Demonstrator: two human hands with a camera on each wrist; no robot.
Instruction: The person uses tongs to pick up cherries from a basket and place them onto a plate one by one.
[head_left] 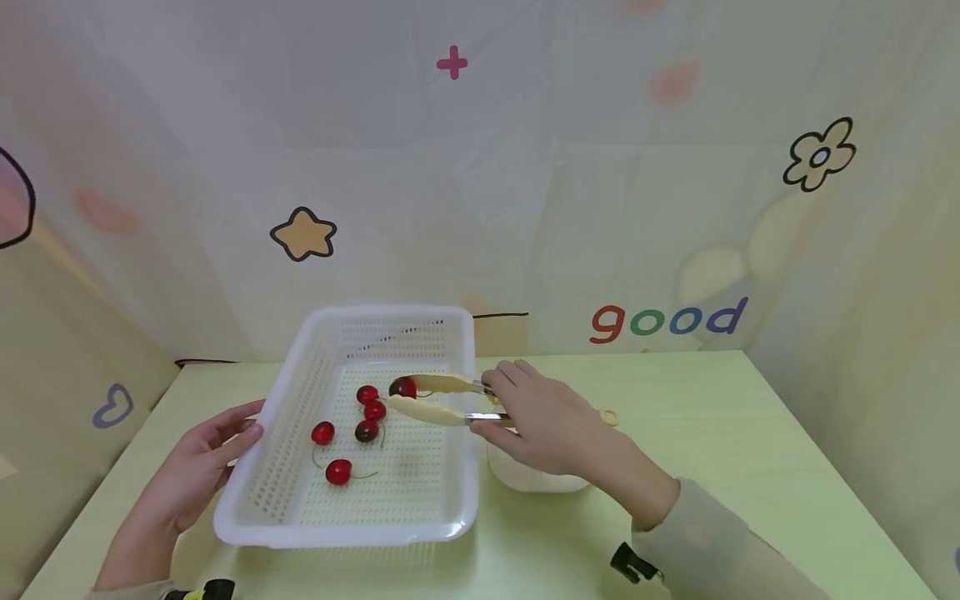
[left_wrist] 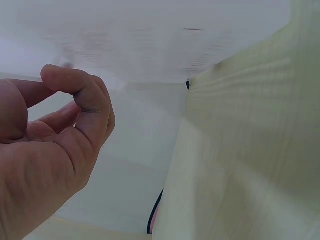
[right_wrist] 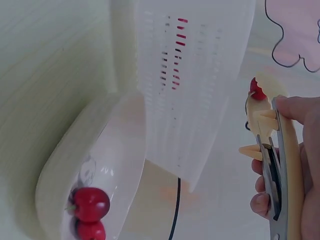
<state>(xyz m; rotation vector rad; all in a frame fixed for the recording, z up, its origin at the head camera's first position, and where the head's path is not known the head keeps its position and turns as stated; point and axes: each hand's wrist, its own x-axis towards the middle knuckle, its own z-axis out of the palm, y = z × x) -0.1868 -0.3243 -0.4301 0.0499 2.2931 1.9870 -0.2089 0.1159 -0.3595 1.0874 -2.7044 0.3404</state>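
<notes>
My left hand [head_left: 197,462] grips the left rim of a white perforated plastic basket [head_left: 345,535], thumb at the rim; the left wrist view shows curled fingers [left_wrist: 95,112] beneath it. Several red cherries [head_left: 339,472] with stems lie on the basket floor. Over the basket's right side, my right hand [head_left: 547,417] holds cream-tipped metal tongs [head_left: 427,412]. A dark red cherry [head_left: 402,387] is between the tong tips, also seen as a red cherry [right_wrist: 257,90] in the right wrist view. Below that hand stands a pale bowl [head_left: 536,477], partly hidden, holding cherries [right_wrist: 91,205].
The bowl stands just right of the basket on a pale green tabletop [head_left: 750,467]. A printed curtain [head_left: 525,208] hangs behind the table and at both sides. A small handle [head_left: 608,417] shows past the right hand.
</notes>
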